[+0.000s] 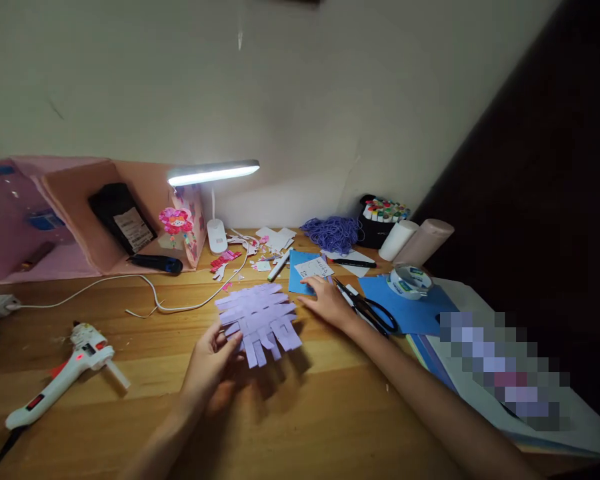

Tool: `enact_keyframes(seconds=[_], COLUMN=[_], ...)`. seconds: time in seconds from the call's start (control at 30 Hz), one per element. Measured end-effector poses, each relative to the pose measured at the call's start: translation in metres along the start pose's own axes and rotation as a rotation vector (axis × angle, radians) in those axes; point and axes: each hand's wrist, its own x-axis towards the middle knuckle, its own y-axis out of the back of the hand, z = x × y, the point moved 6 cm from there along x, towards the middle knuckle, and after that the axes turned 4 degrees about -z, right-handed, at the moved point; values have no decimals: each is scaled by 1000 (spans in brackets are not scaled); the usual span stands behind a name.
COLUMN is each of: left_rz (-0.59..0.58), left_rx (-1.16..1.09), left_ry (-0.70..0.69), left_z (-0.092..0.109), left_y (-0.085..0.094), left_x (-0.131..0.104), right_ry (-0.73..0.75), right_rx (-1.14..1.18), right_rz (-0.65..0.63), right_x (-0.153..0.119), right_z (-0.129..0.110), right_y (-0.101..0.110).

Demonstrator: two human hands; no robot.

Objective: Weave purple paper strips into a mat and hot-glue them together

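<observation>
A sheet of woven lavender paper strips (257, 313) is raised a little above the wooden table, its loose strip ends sticking out. My left hand (217, 353) pinches its lower left edge between thumb and fingers. To the right, my right hand (325, 300) reaches over the near edge of a blue paper piece (296, 283), fingers apart and holding nothing that I can see. A small white card with writing (314, 268) lies just beyond its fingertips. Black-handled scissors (373, 310) rest beside that hand's wrist.
A hot glue gun (63, 380) lies at the left. Behind are a pink box (100, 270), a lit lamp (217, 237), paper scraps (225, 261), purple yarn (333, 233) and a marker holder (375, 233). Tape (409, 281) sits on blue paper (430, 310) at the right.
</observation>
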Motion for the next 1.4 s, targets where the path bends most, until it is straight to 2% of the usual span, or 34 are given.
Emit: enact_keyframes(seconds=[0.17,0.37,0.53,0.63,0.77,0.83,0.93,1.07,1.2,1.27,1.33,1.4], left_rz=[112,154,207,244,282,285,283,288,289,293,296,293], left_rx=[-73,-104,-94,-103,-126,-131,-123,-112,-112,-116,-121,-128], left_ry=[-103,-133,-165,-184,-195,-191,-182,-168,-162,-165,-178,-200], left_z=[14,23,27,29,27,26,24,21,19,19,21,24], left_y=[24,30,36,41,46,46,45,45,47,48,47,43], left_x=[15,13,12,14,15,15,16,19,21,21,21,23], right_ry=[-45,-107,-107,-65,87,138,138,118,116,116,121,132], right_rx=[-333,-574,-645,-633,-513,-441,-380,-330,-313,-304,-283,-250], right_rz=[-106,-241,-243,-238,-343,-366,-323,-455,-576,-612,-598,-523], right_x=[30,44,43,35,35,51,91,133,147,147,147,147], right_z=[-10,-14,-10,-10,-8,-2,13,33,44,49,51,51], right_y=[-10,-18,-6,5,15,22,32,21,7,7,15,32])
